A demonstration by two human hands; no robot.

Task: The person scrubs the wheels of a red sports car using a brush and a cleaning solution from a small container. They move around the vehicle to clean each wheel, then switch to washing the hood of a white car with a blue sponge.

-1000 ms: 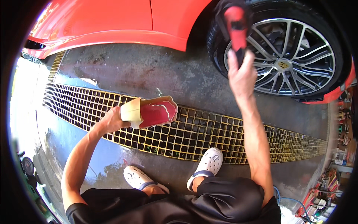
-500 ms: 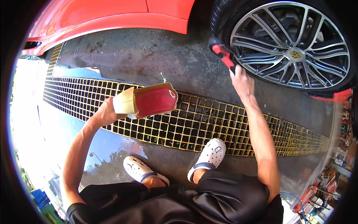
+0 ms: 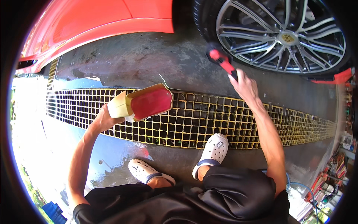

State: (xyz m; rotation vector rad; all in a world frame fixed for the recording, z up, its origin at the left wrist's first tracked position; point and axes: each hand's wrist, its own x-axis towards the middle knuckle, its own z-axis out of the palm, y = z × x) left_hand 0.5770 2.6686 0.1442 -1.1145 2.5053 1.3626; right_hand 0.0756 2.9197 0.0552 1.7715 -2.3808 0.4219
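My left hand (image 3: 105,120) is closed around the narrow end of a yellowish, cut-open plastic container (image 3: 118,105). Its open side shows a dark red inside; whether that is liquid or the wall, I cannot tell. My right hand (image 3: 247,87) grips a red-and-black brush (image 3: 225,66) by the black end of its handle. The round dark brush head is blurred and lies close to the lower edge of the black tyre (image 3: 206,22); contact cannot be made out. Right of the brush is the silver multi-spoke wheel rim (image 3: 288,38), with a small gold centre cap.
A yellow floor grating (image 3: 190,119) crosses below both hands. White clogs (image 3: 216,151) are on my feet in front of it. Red car bodywork (image 3: 145,11) spans the upper left. At lower right are a blue hose (image 3: 307,188) and cluttered shelves (image 3: 335,168); a blue object (image 3: 54,212) stands at lower left.
The view has shifted, so the wheel appears higher and further left. The brush has come back slightly from the tyre towards me. The container stays in my left hand, slightly more tilted.
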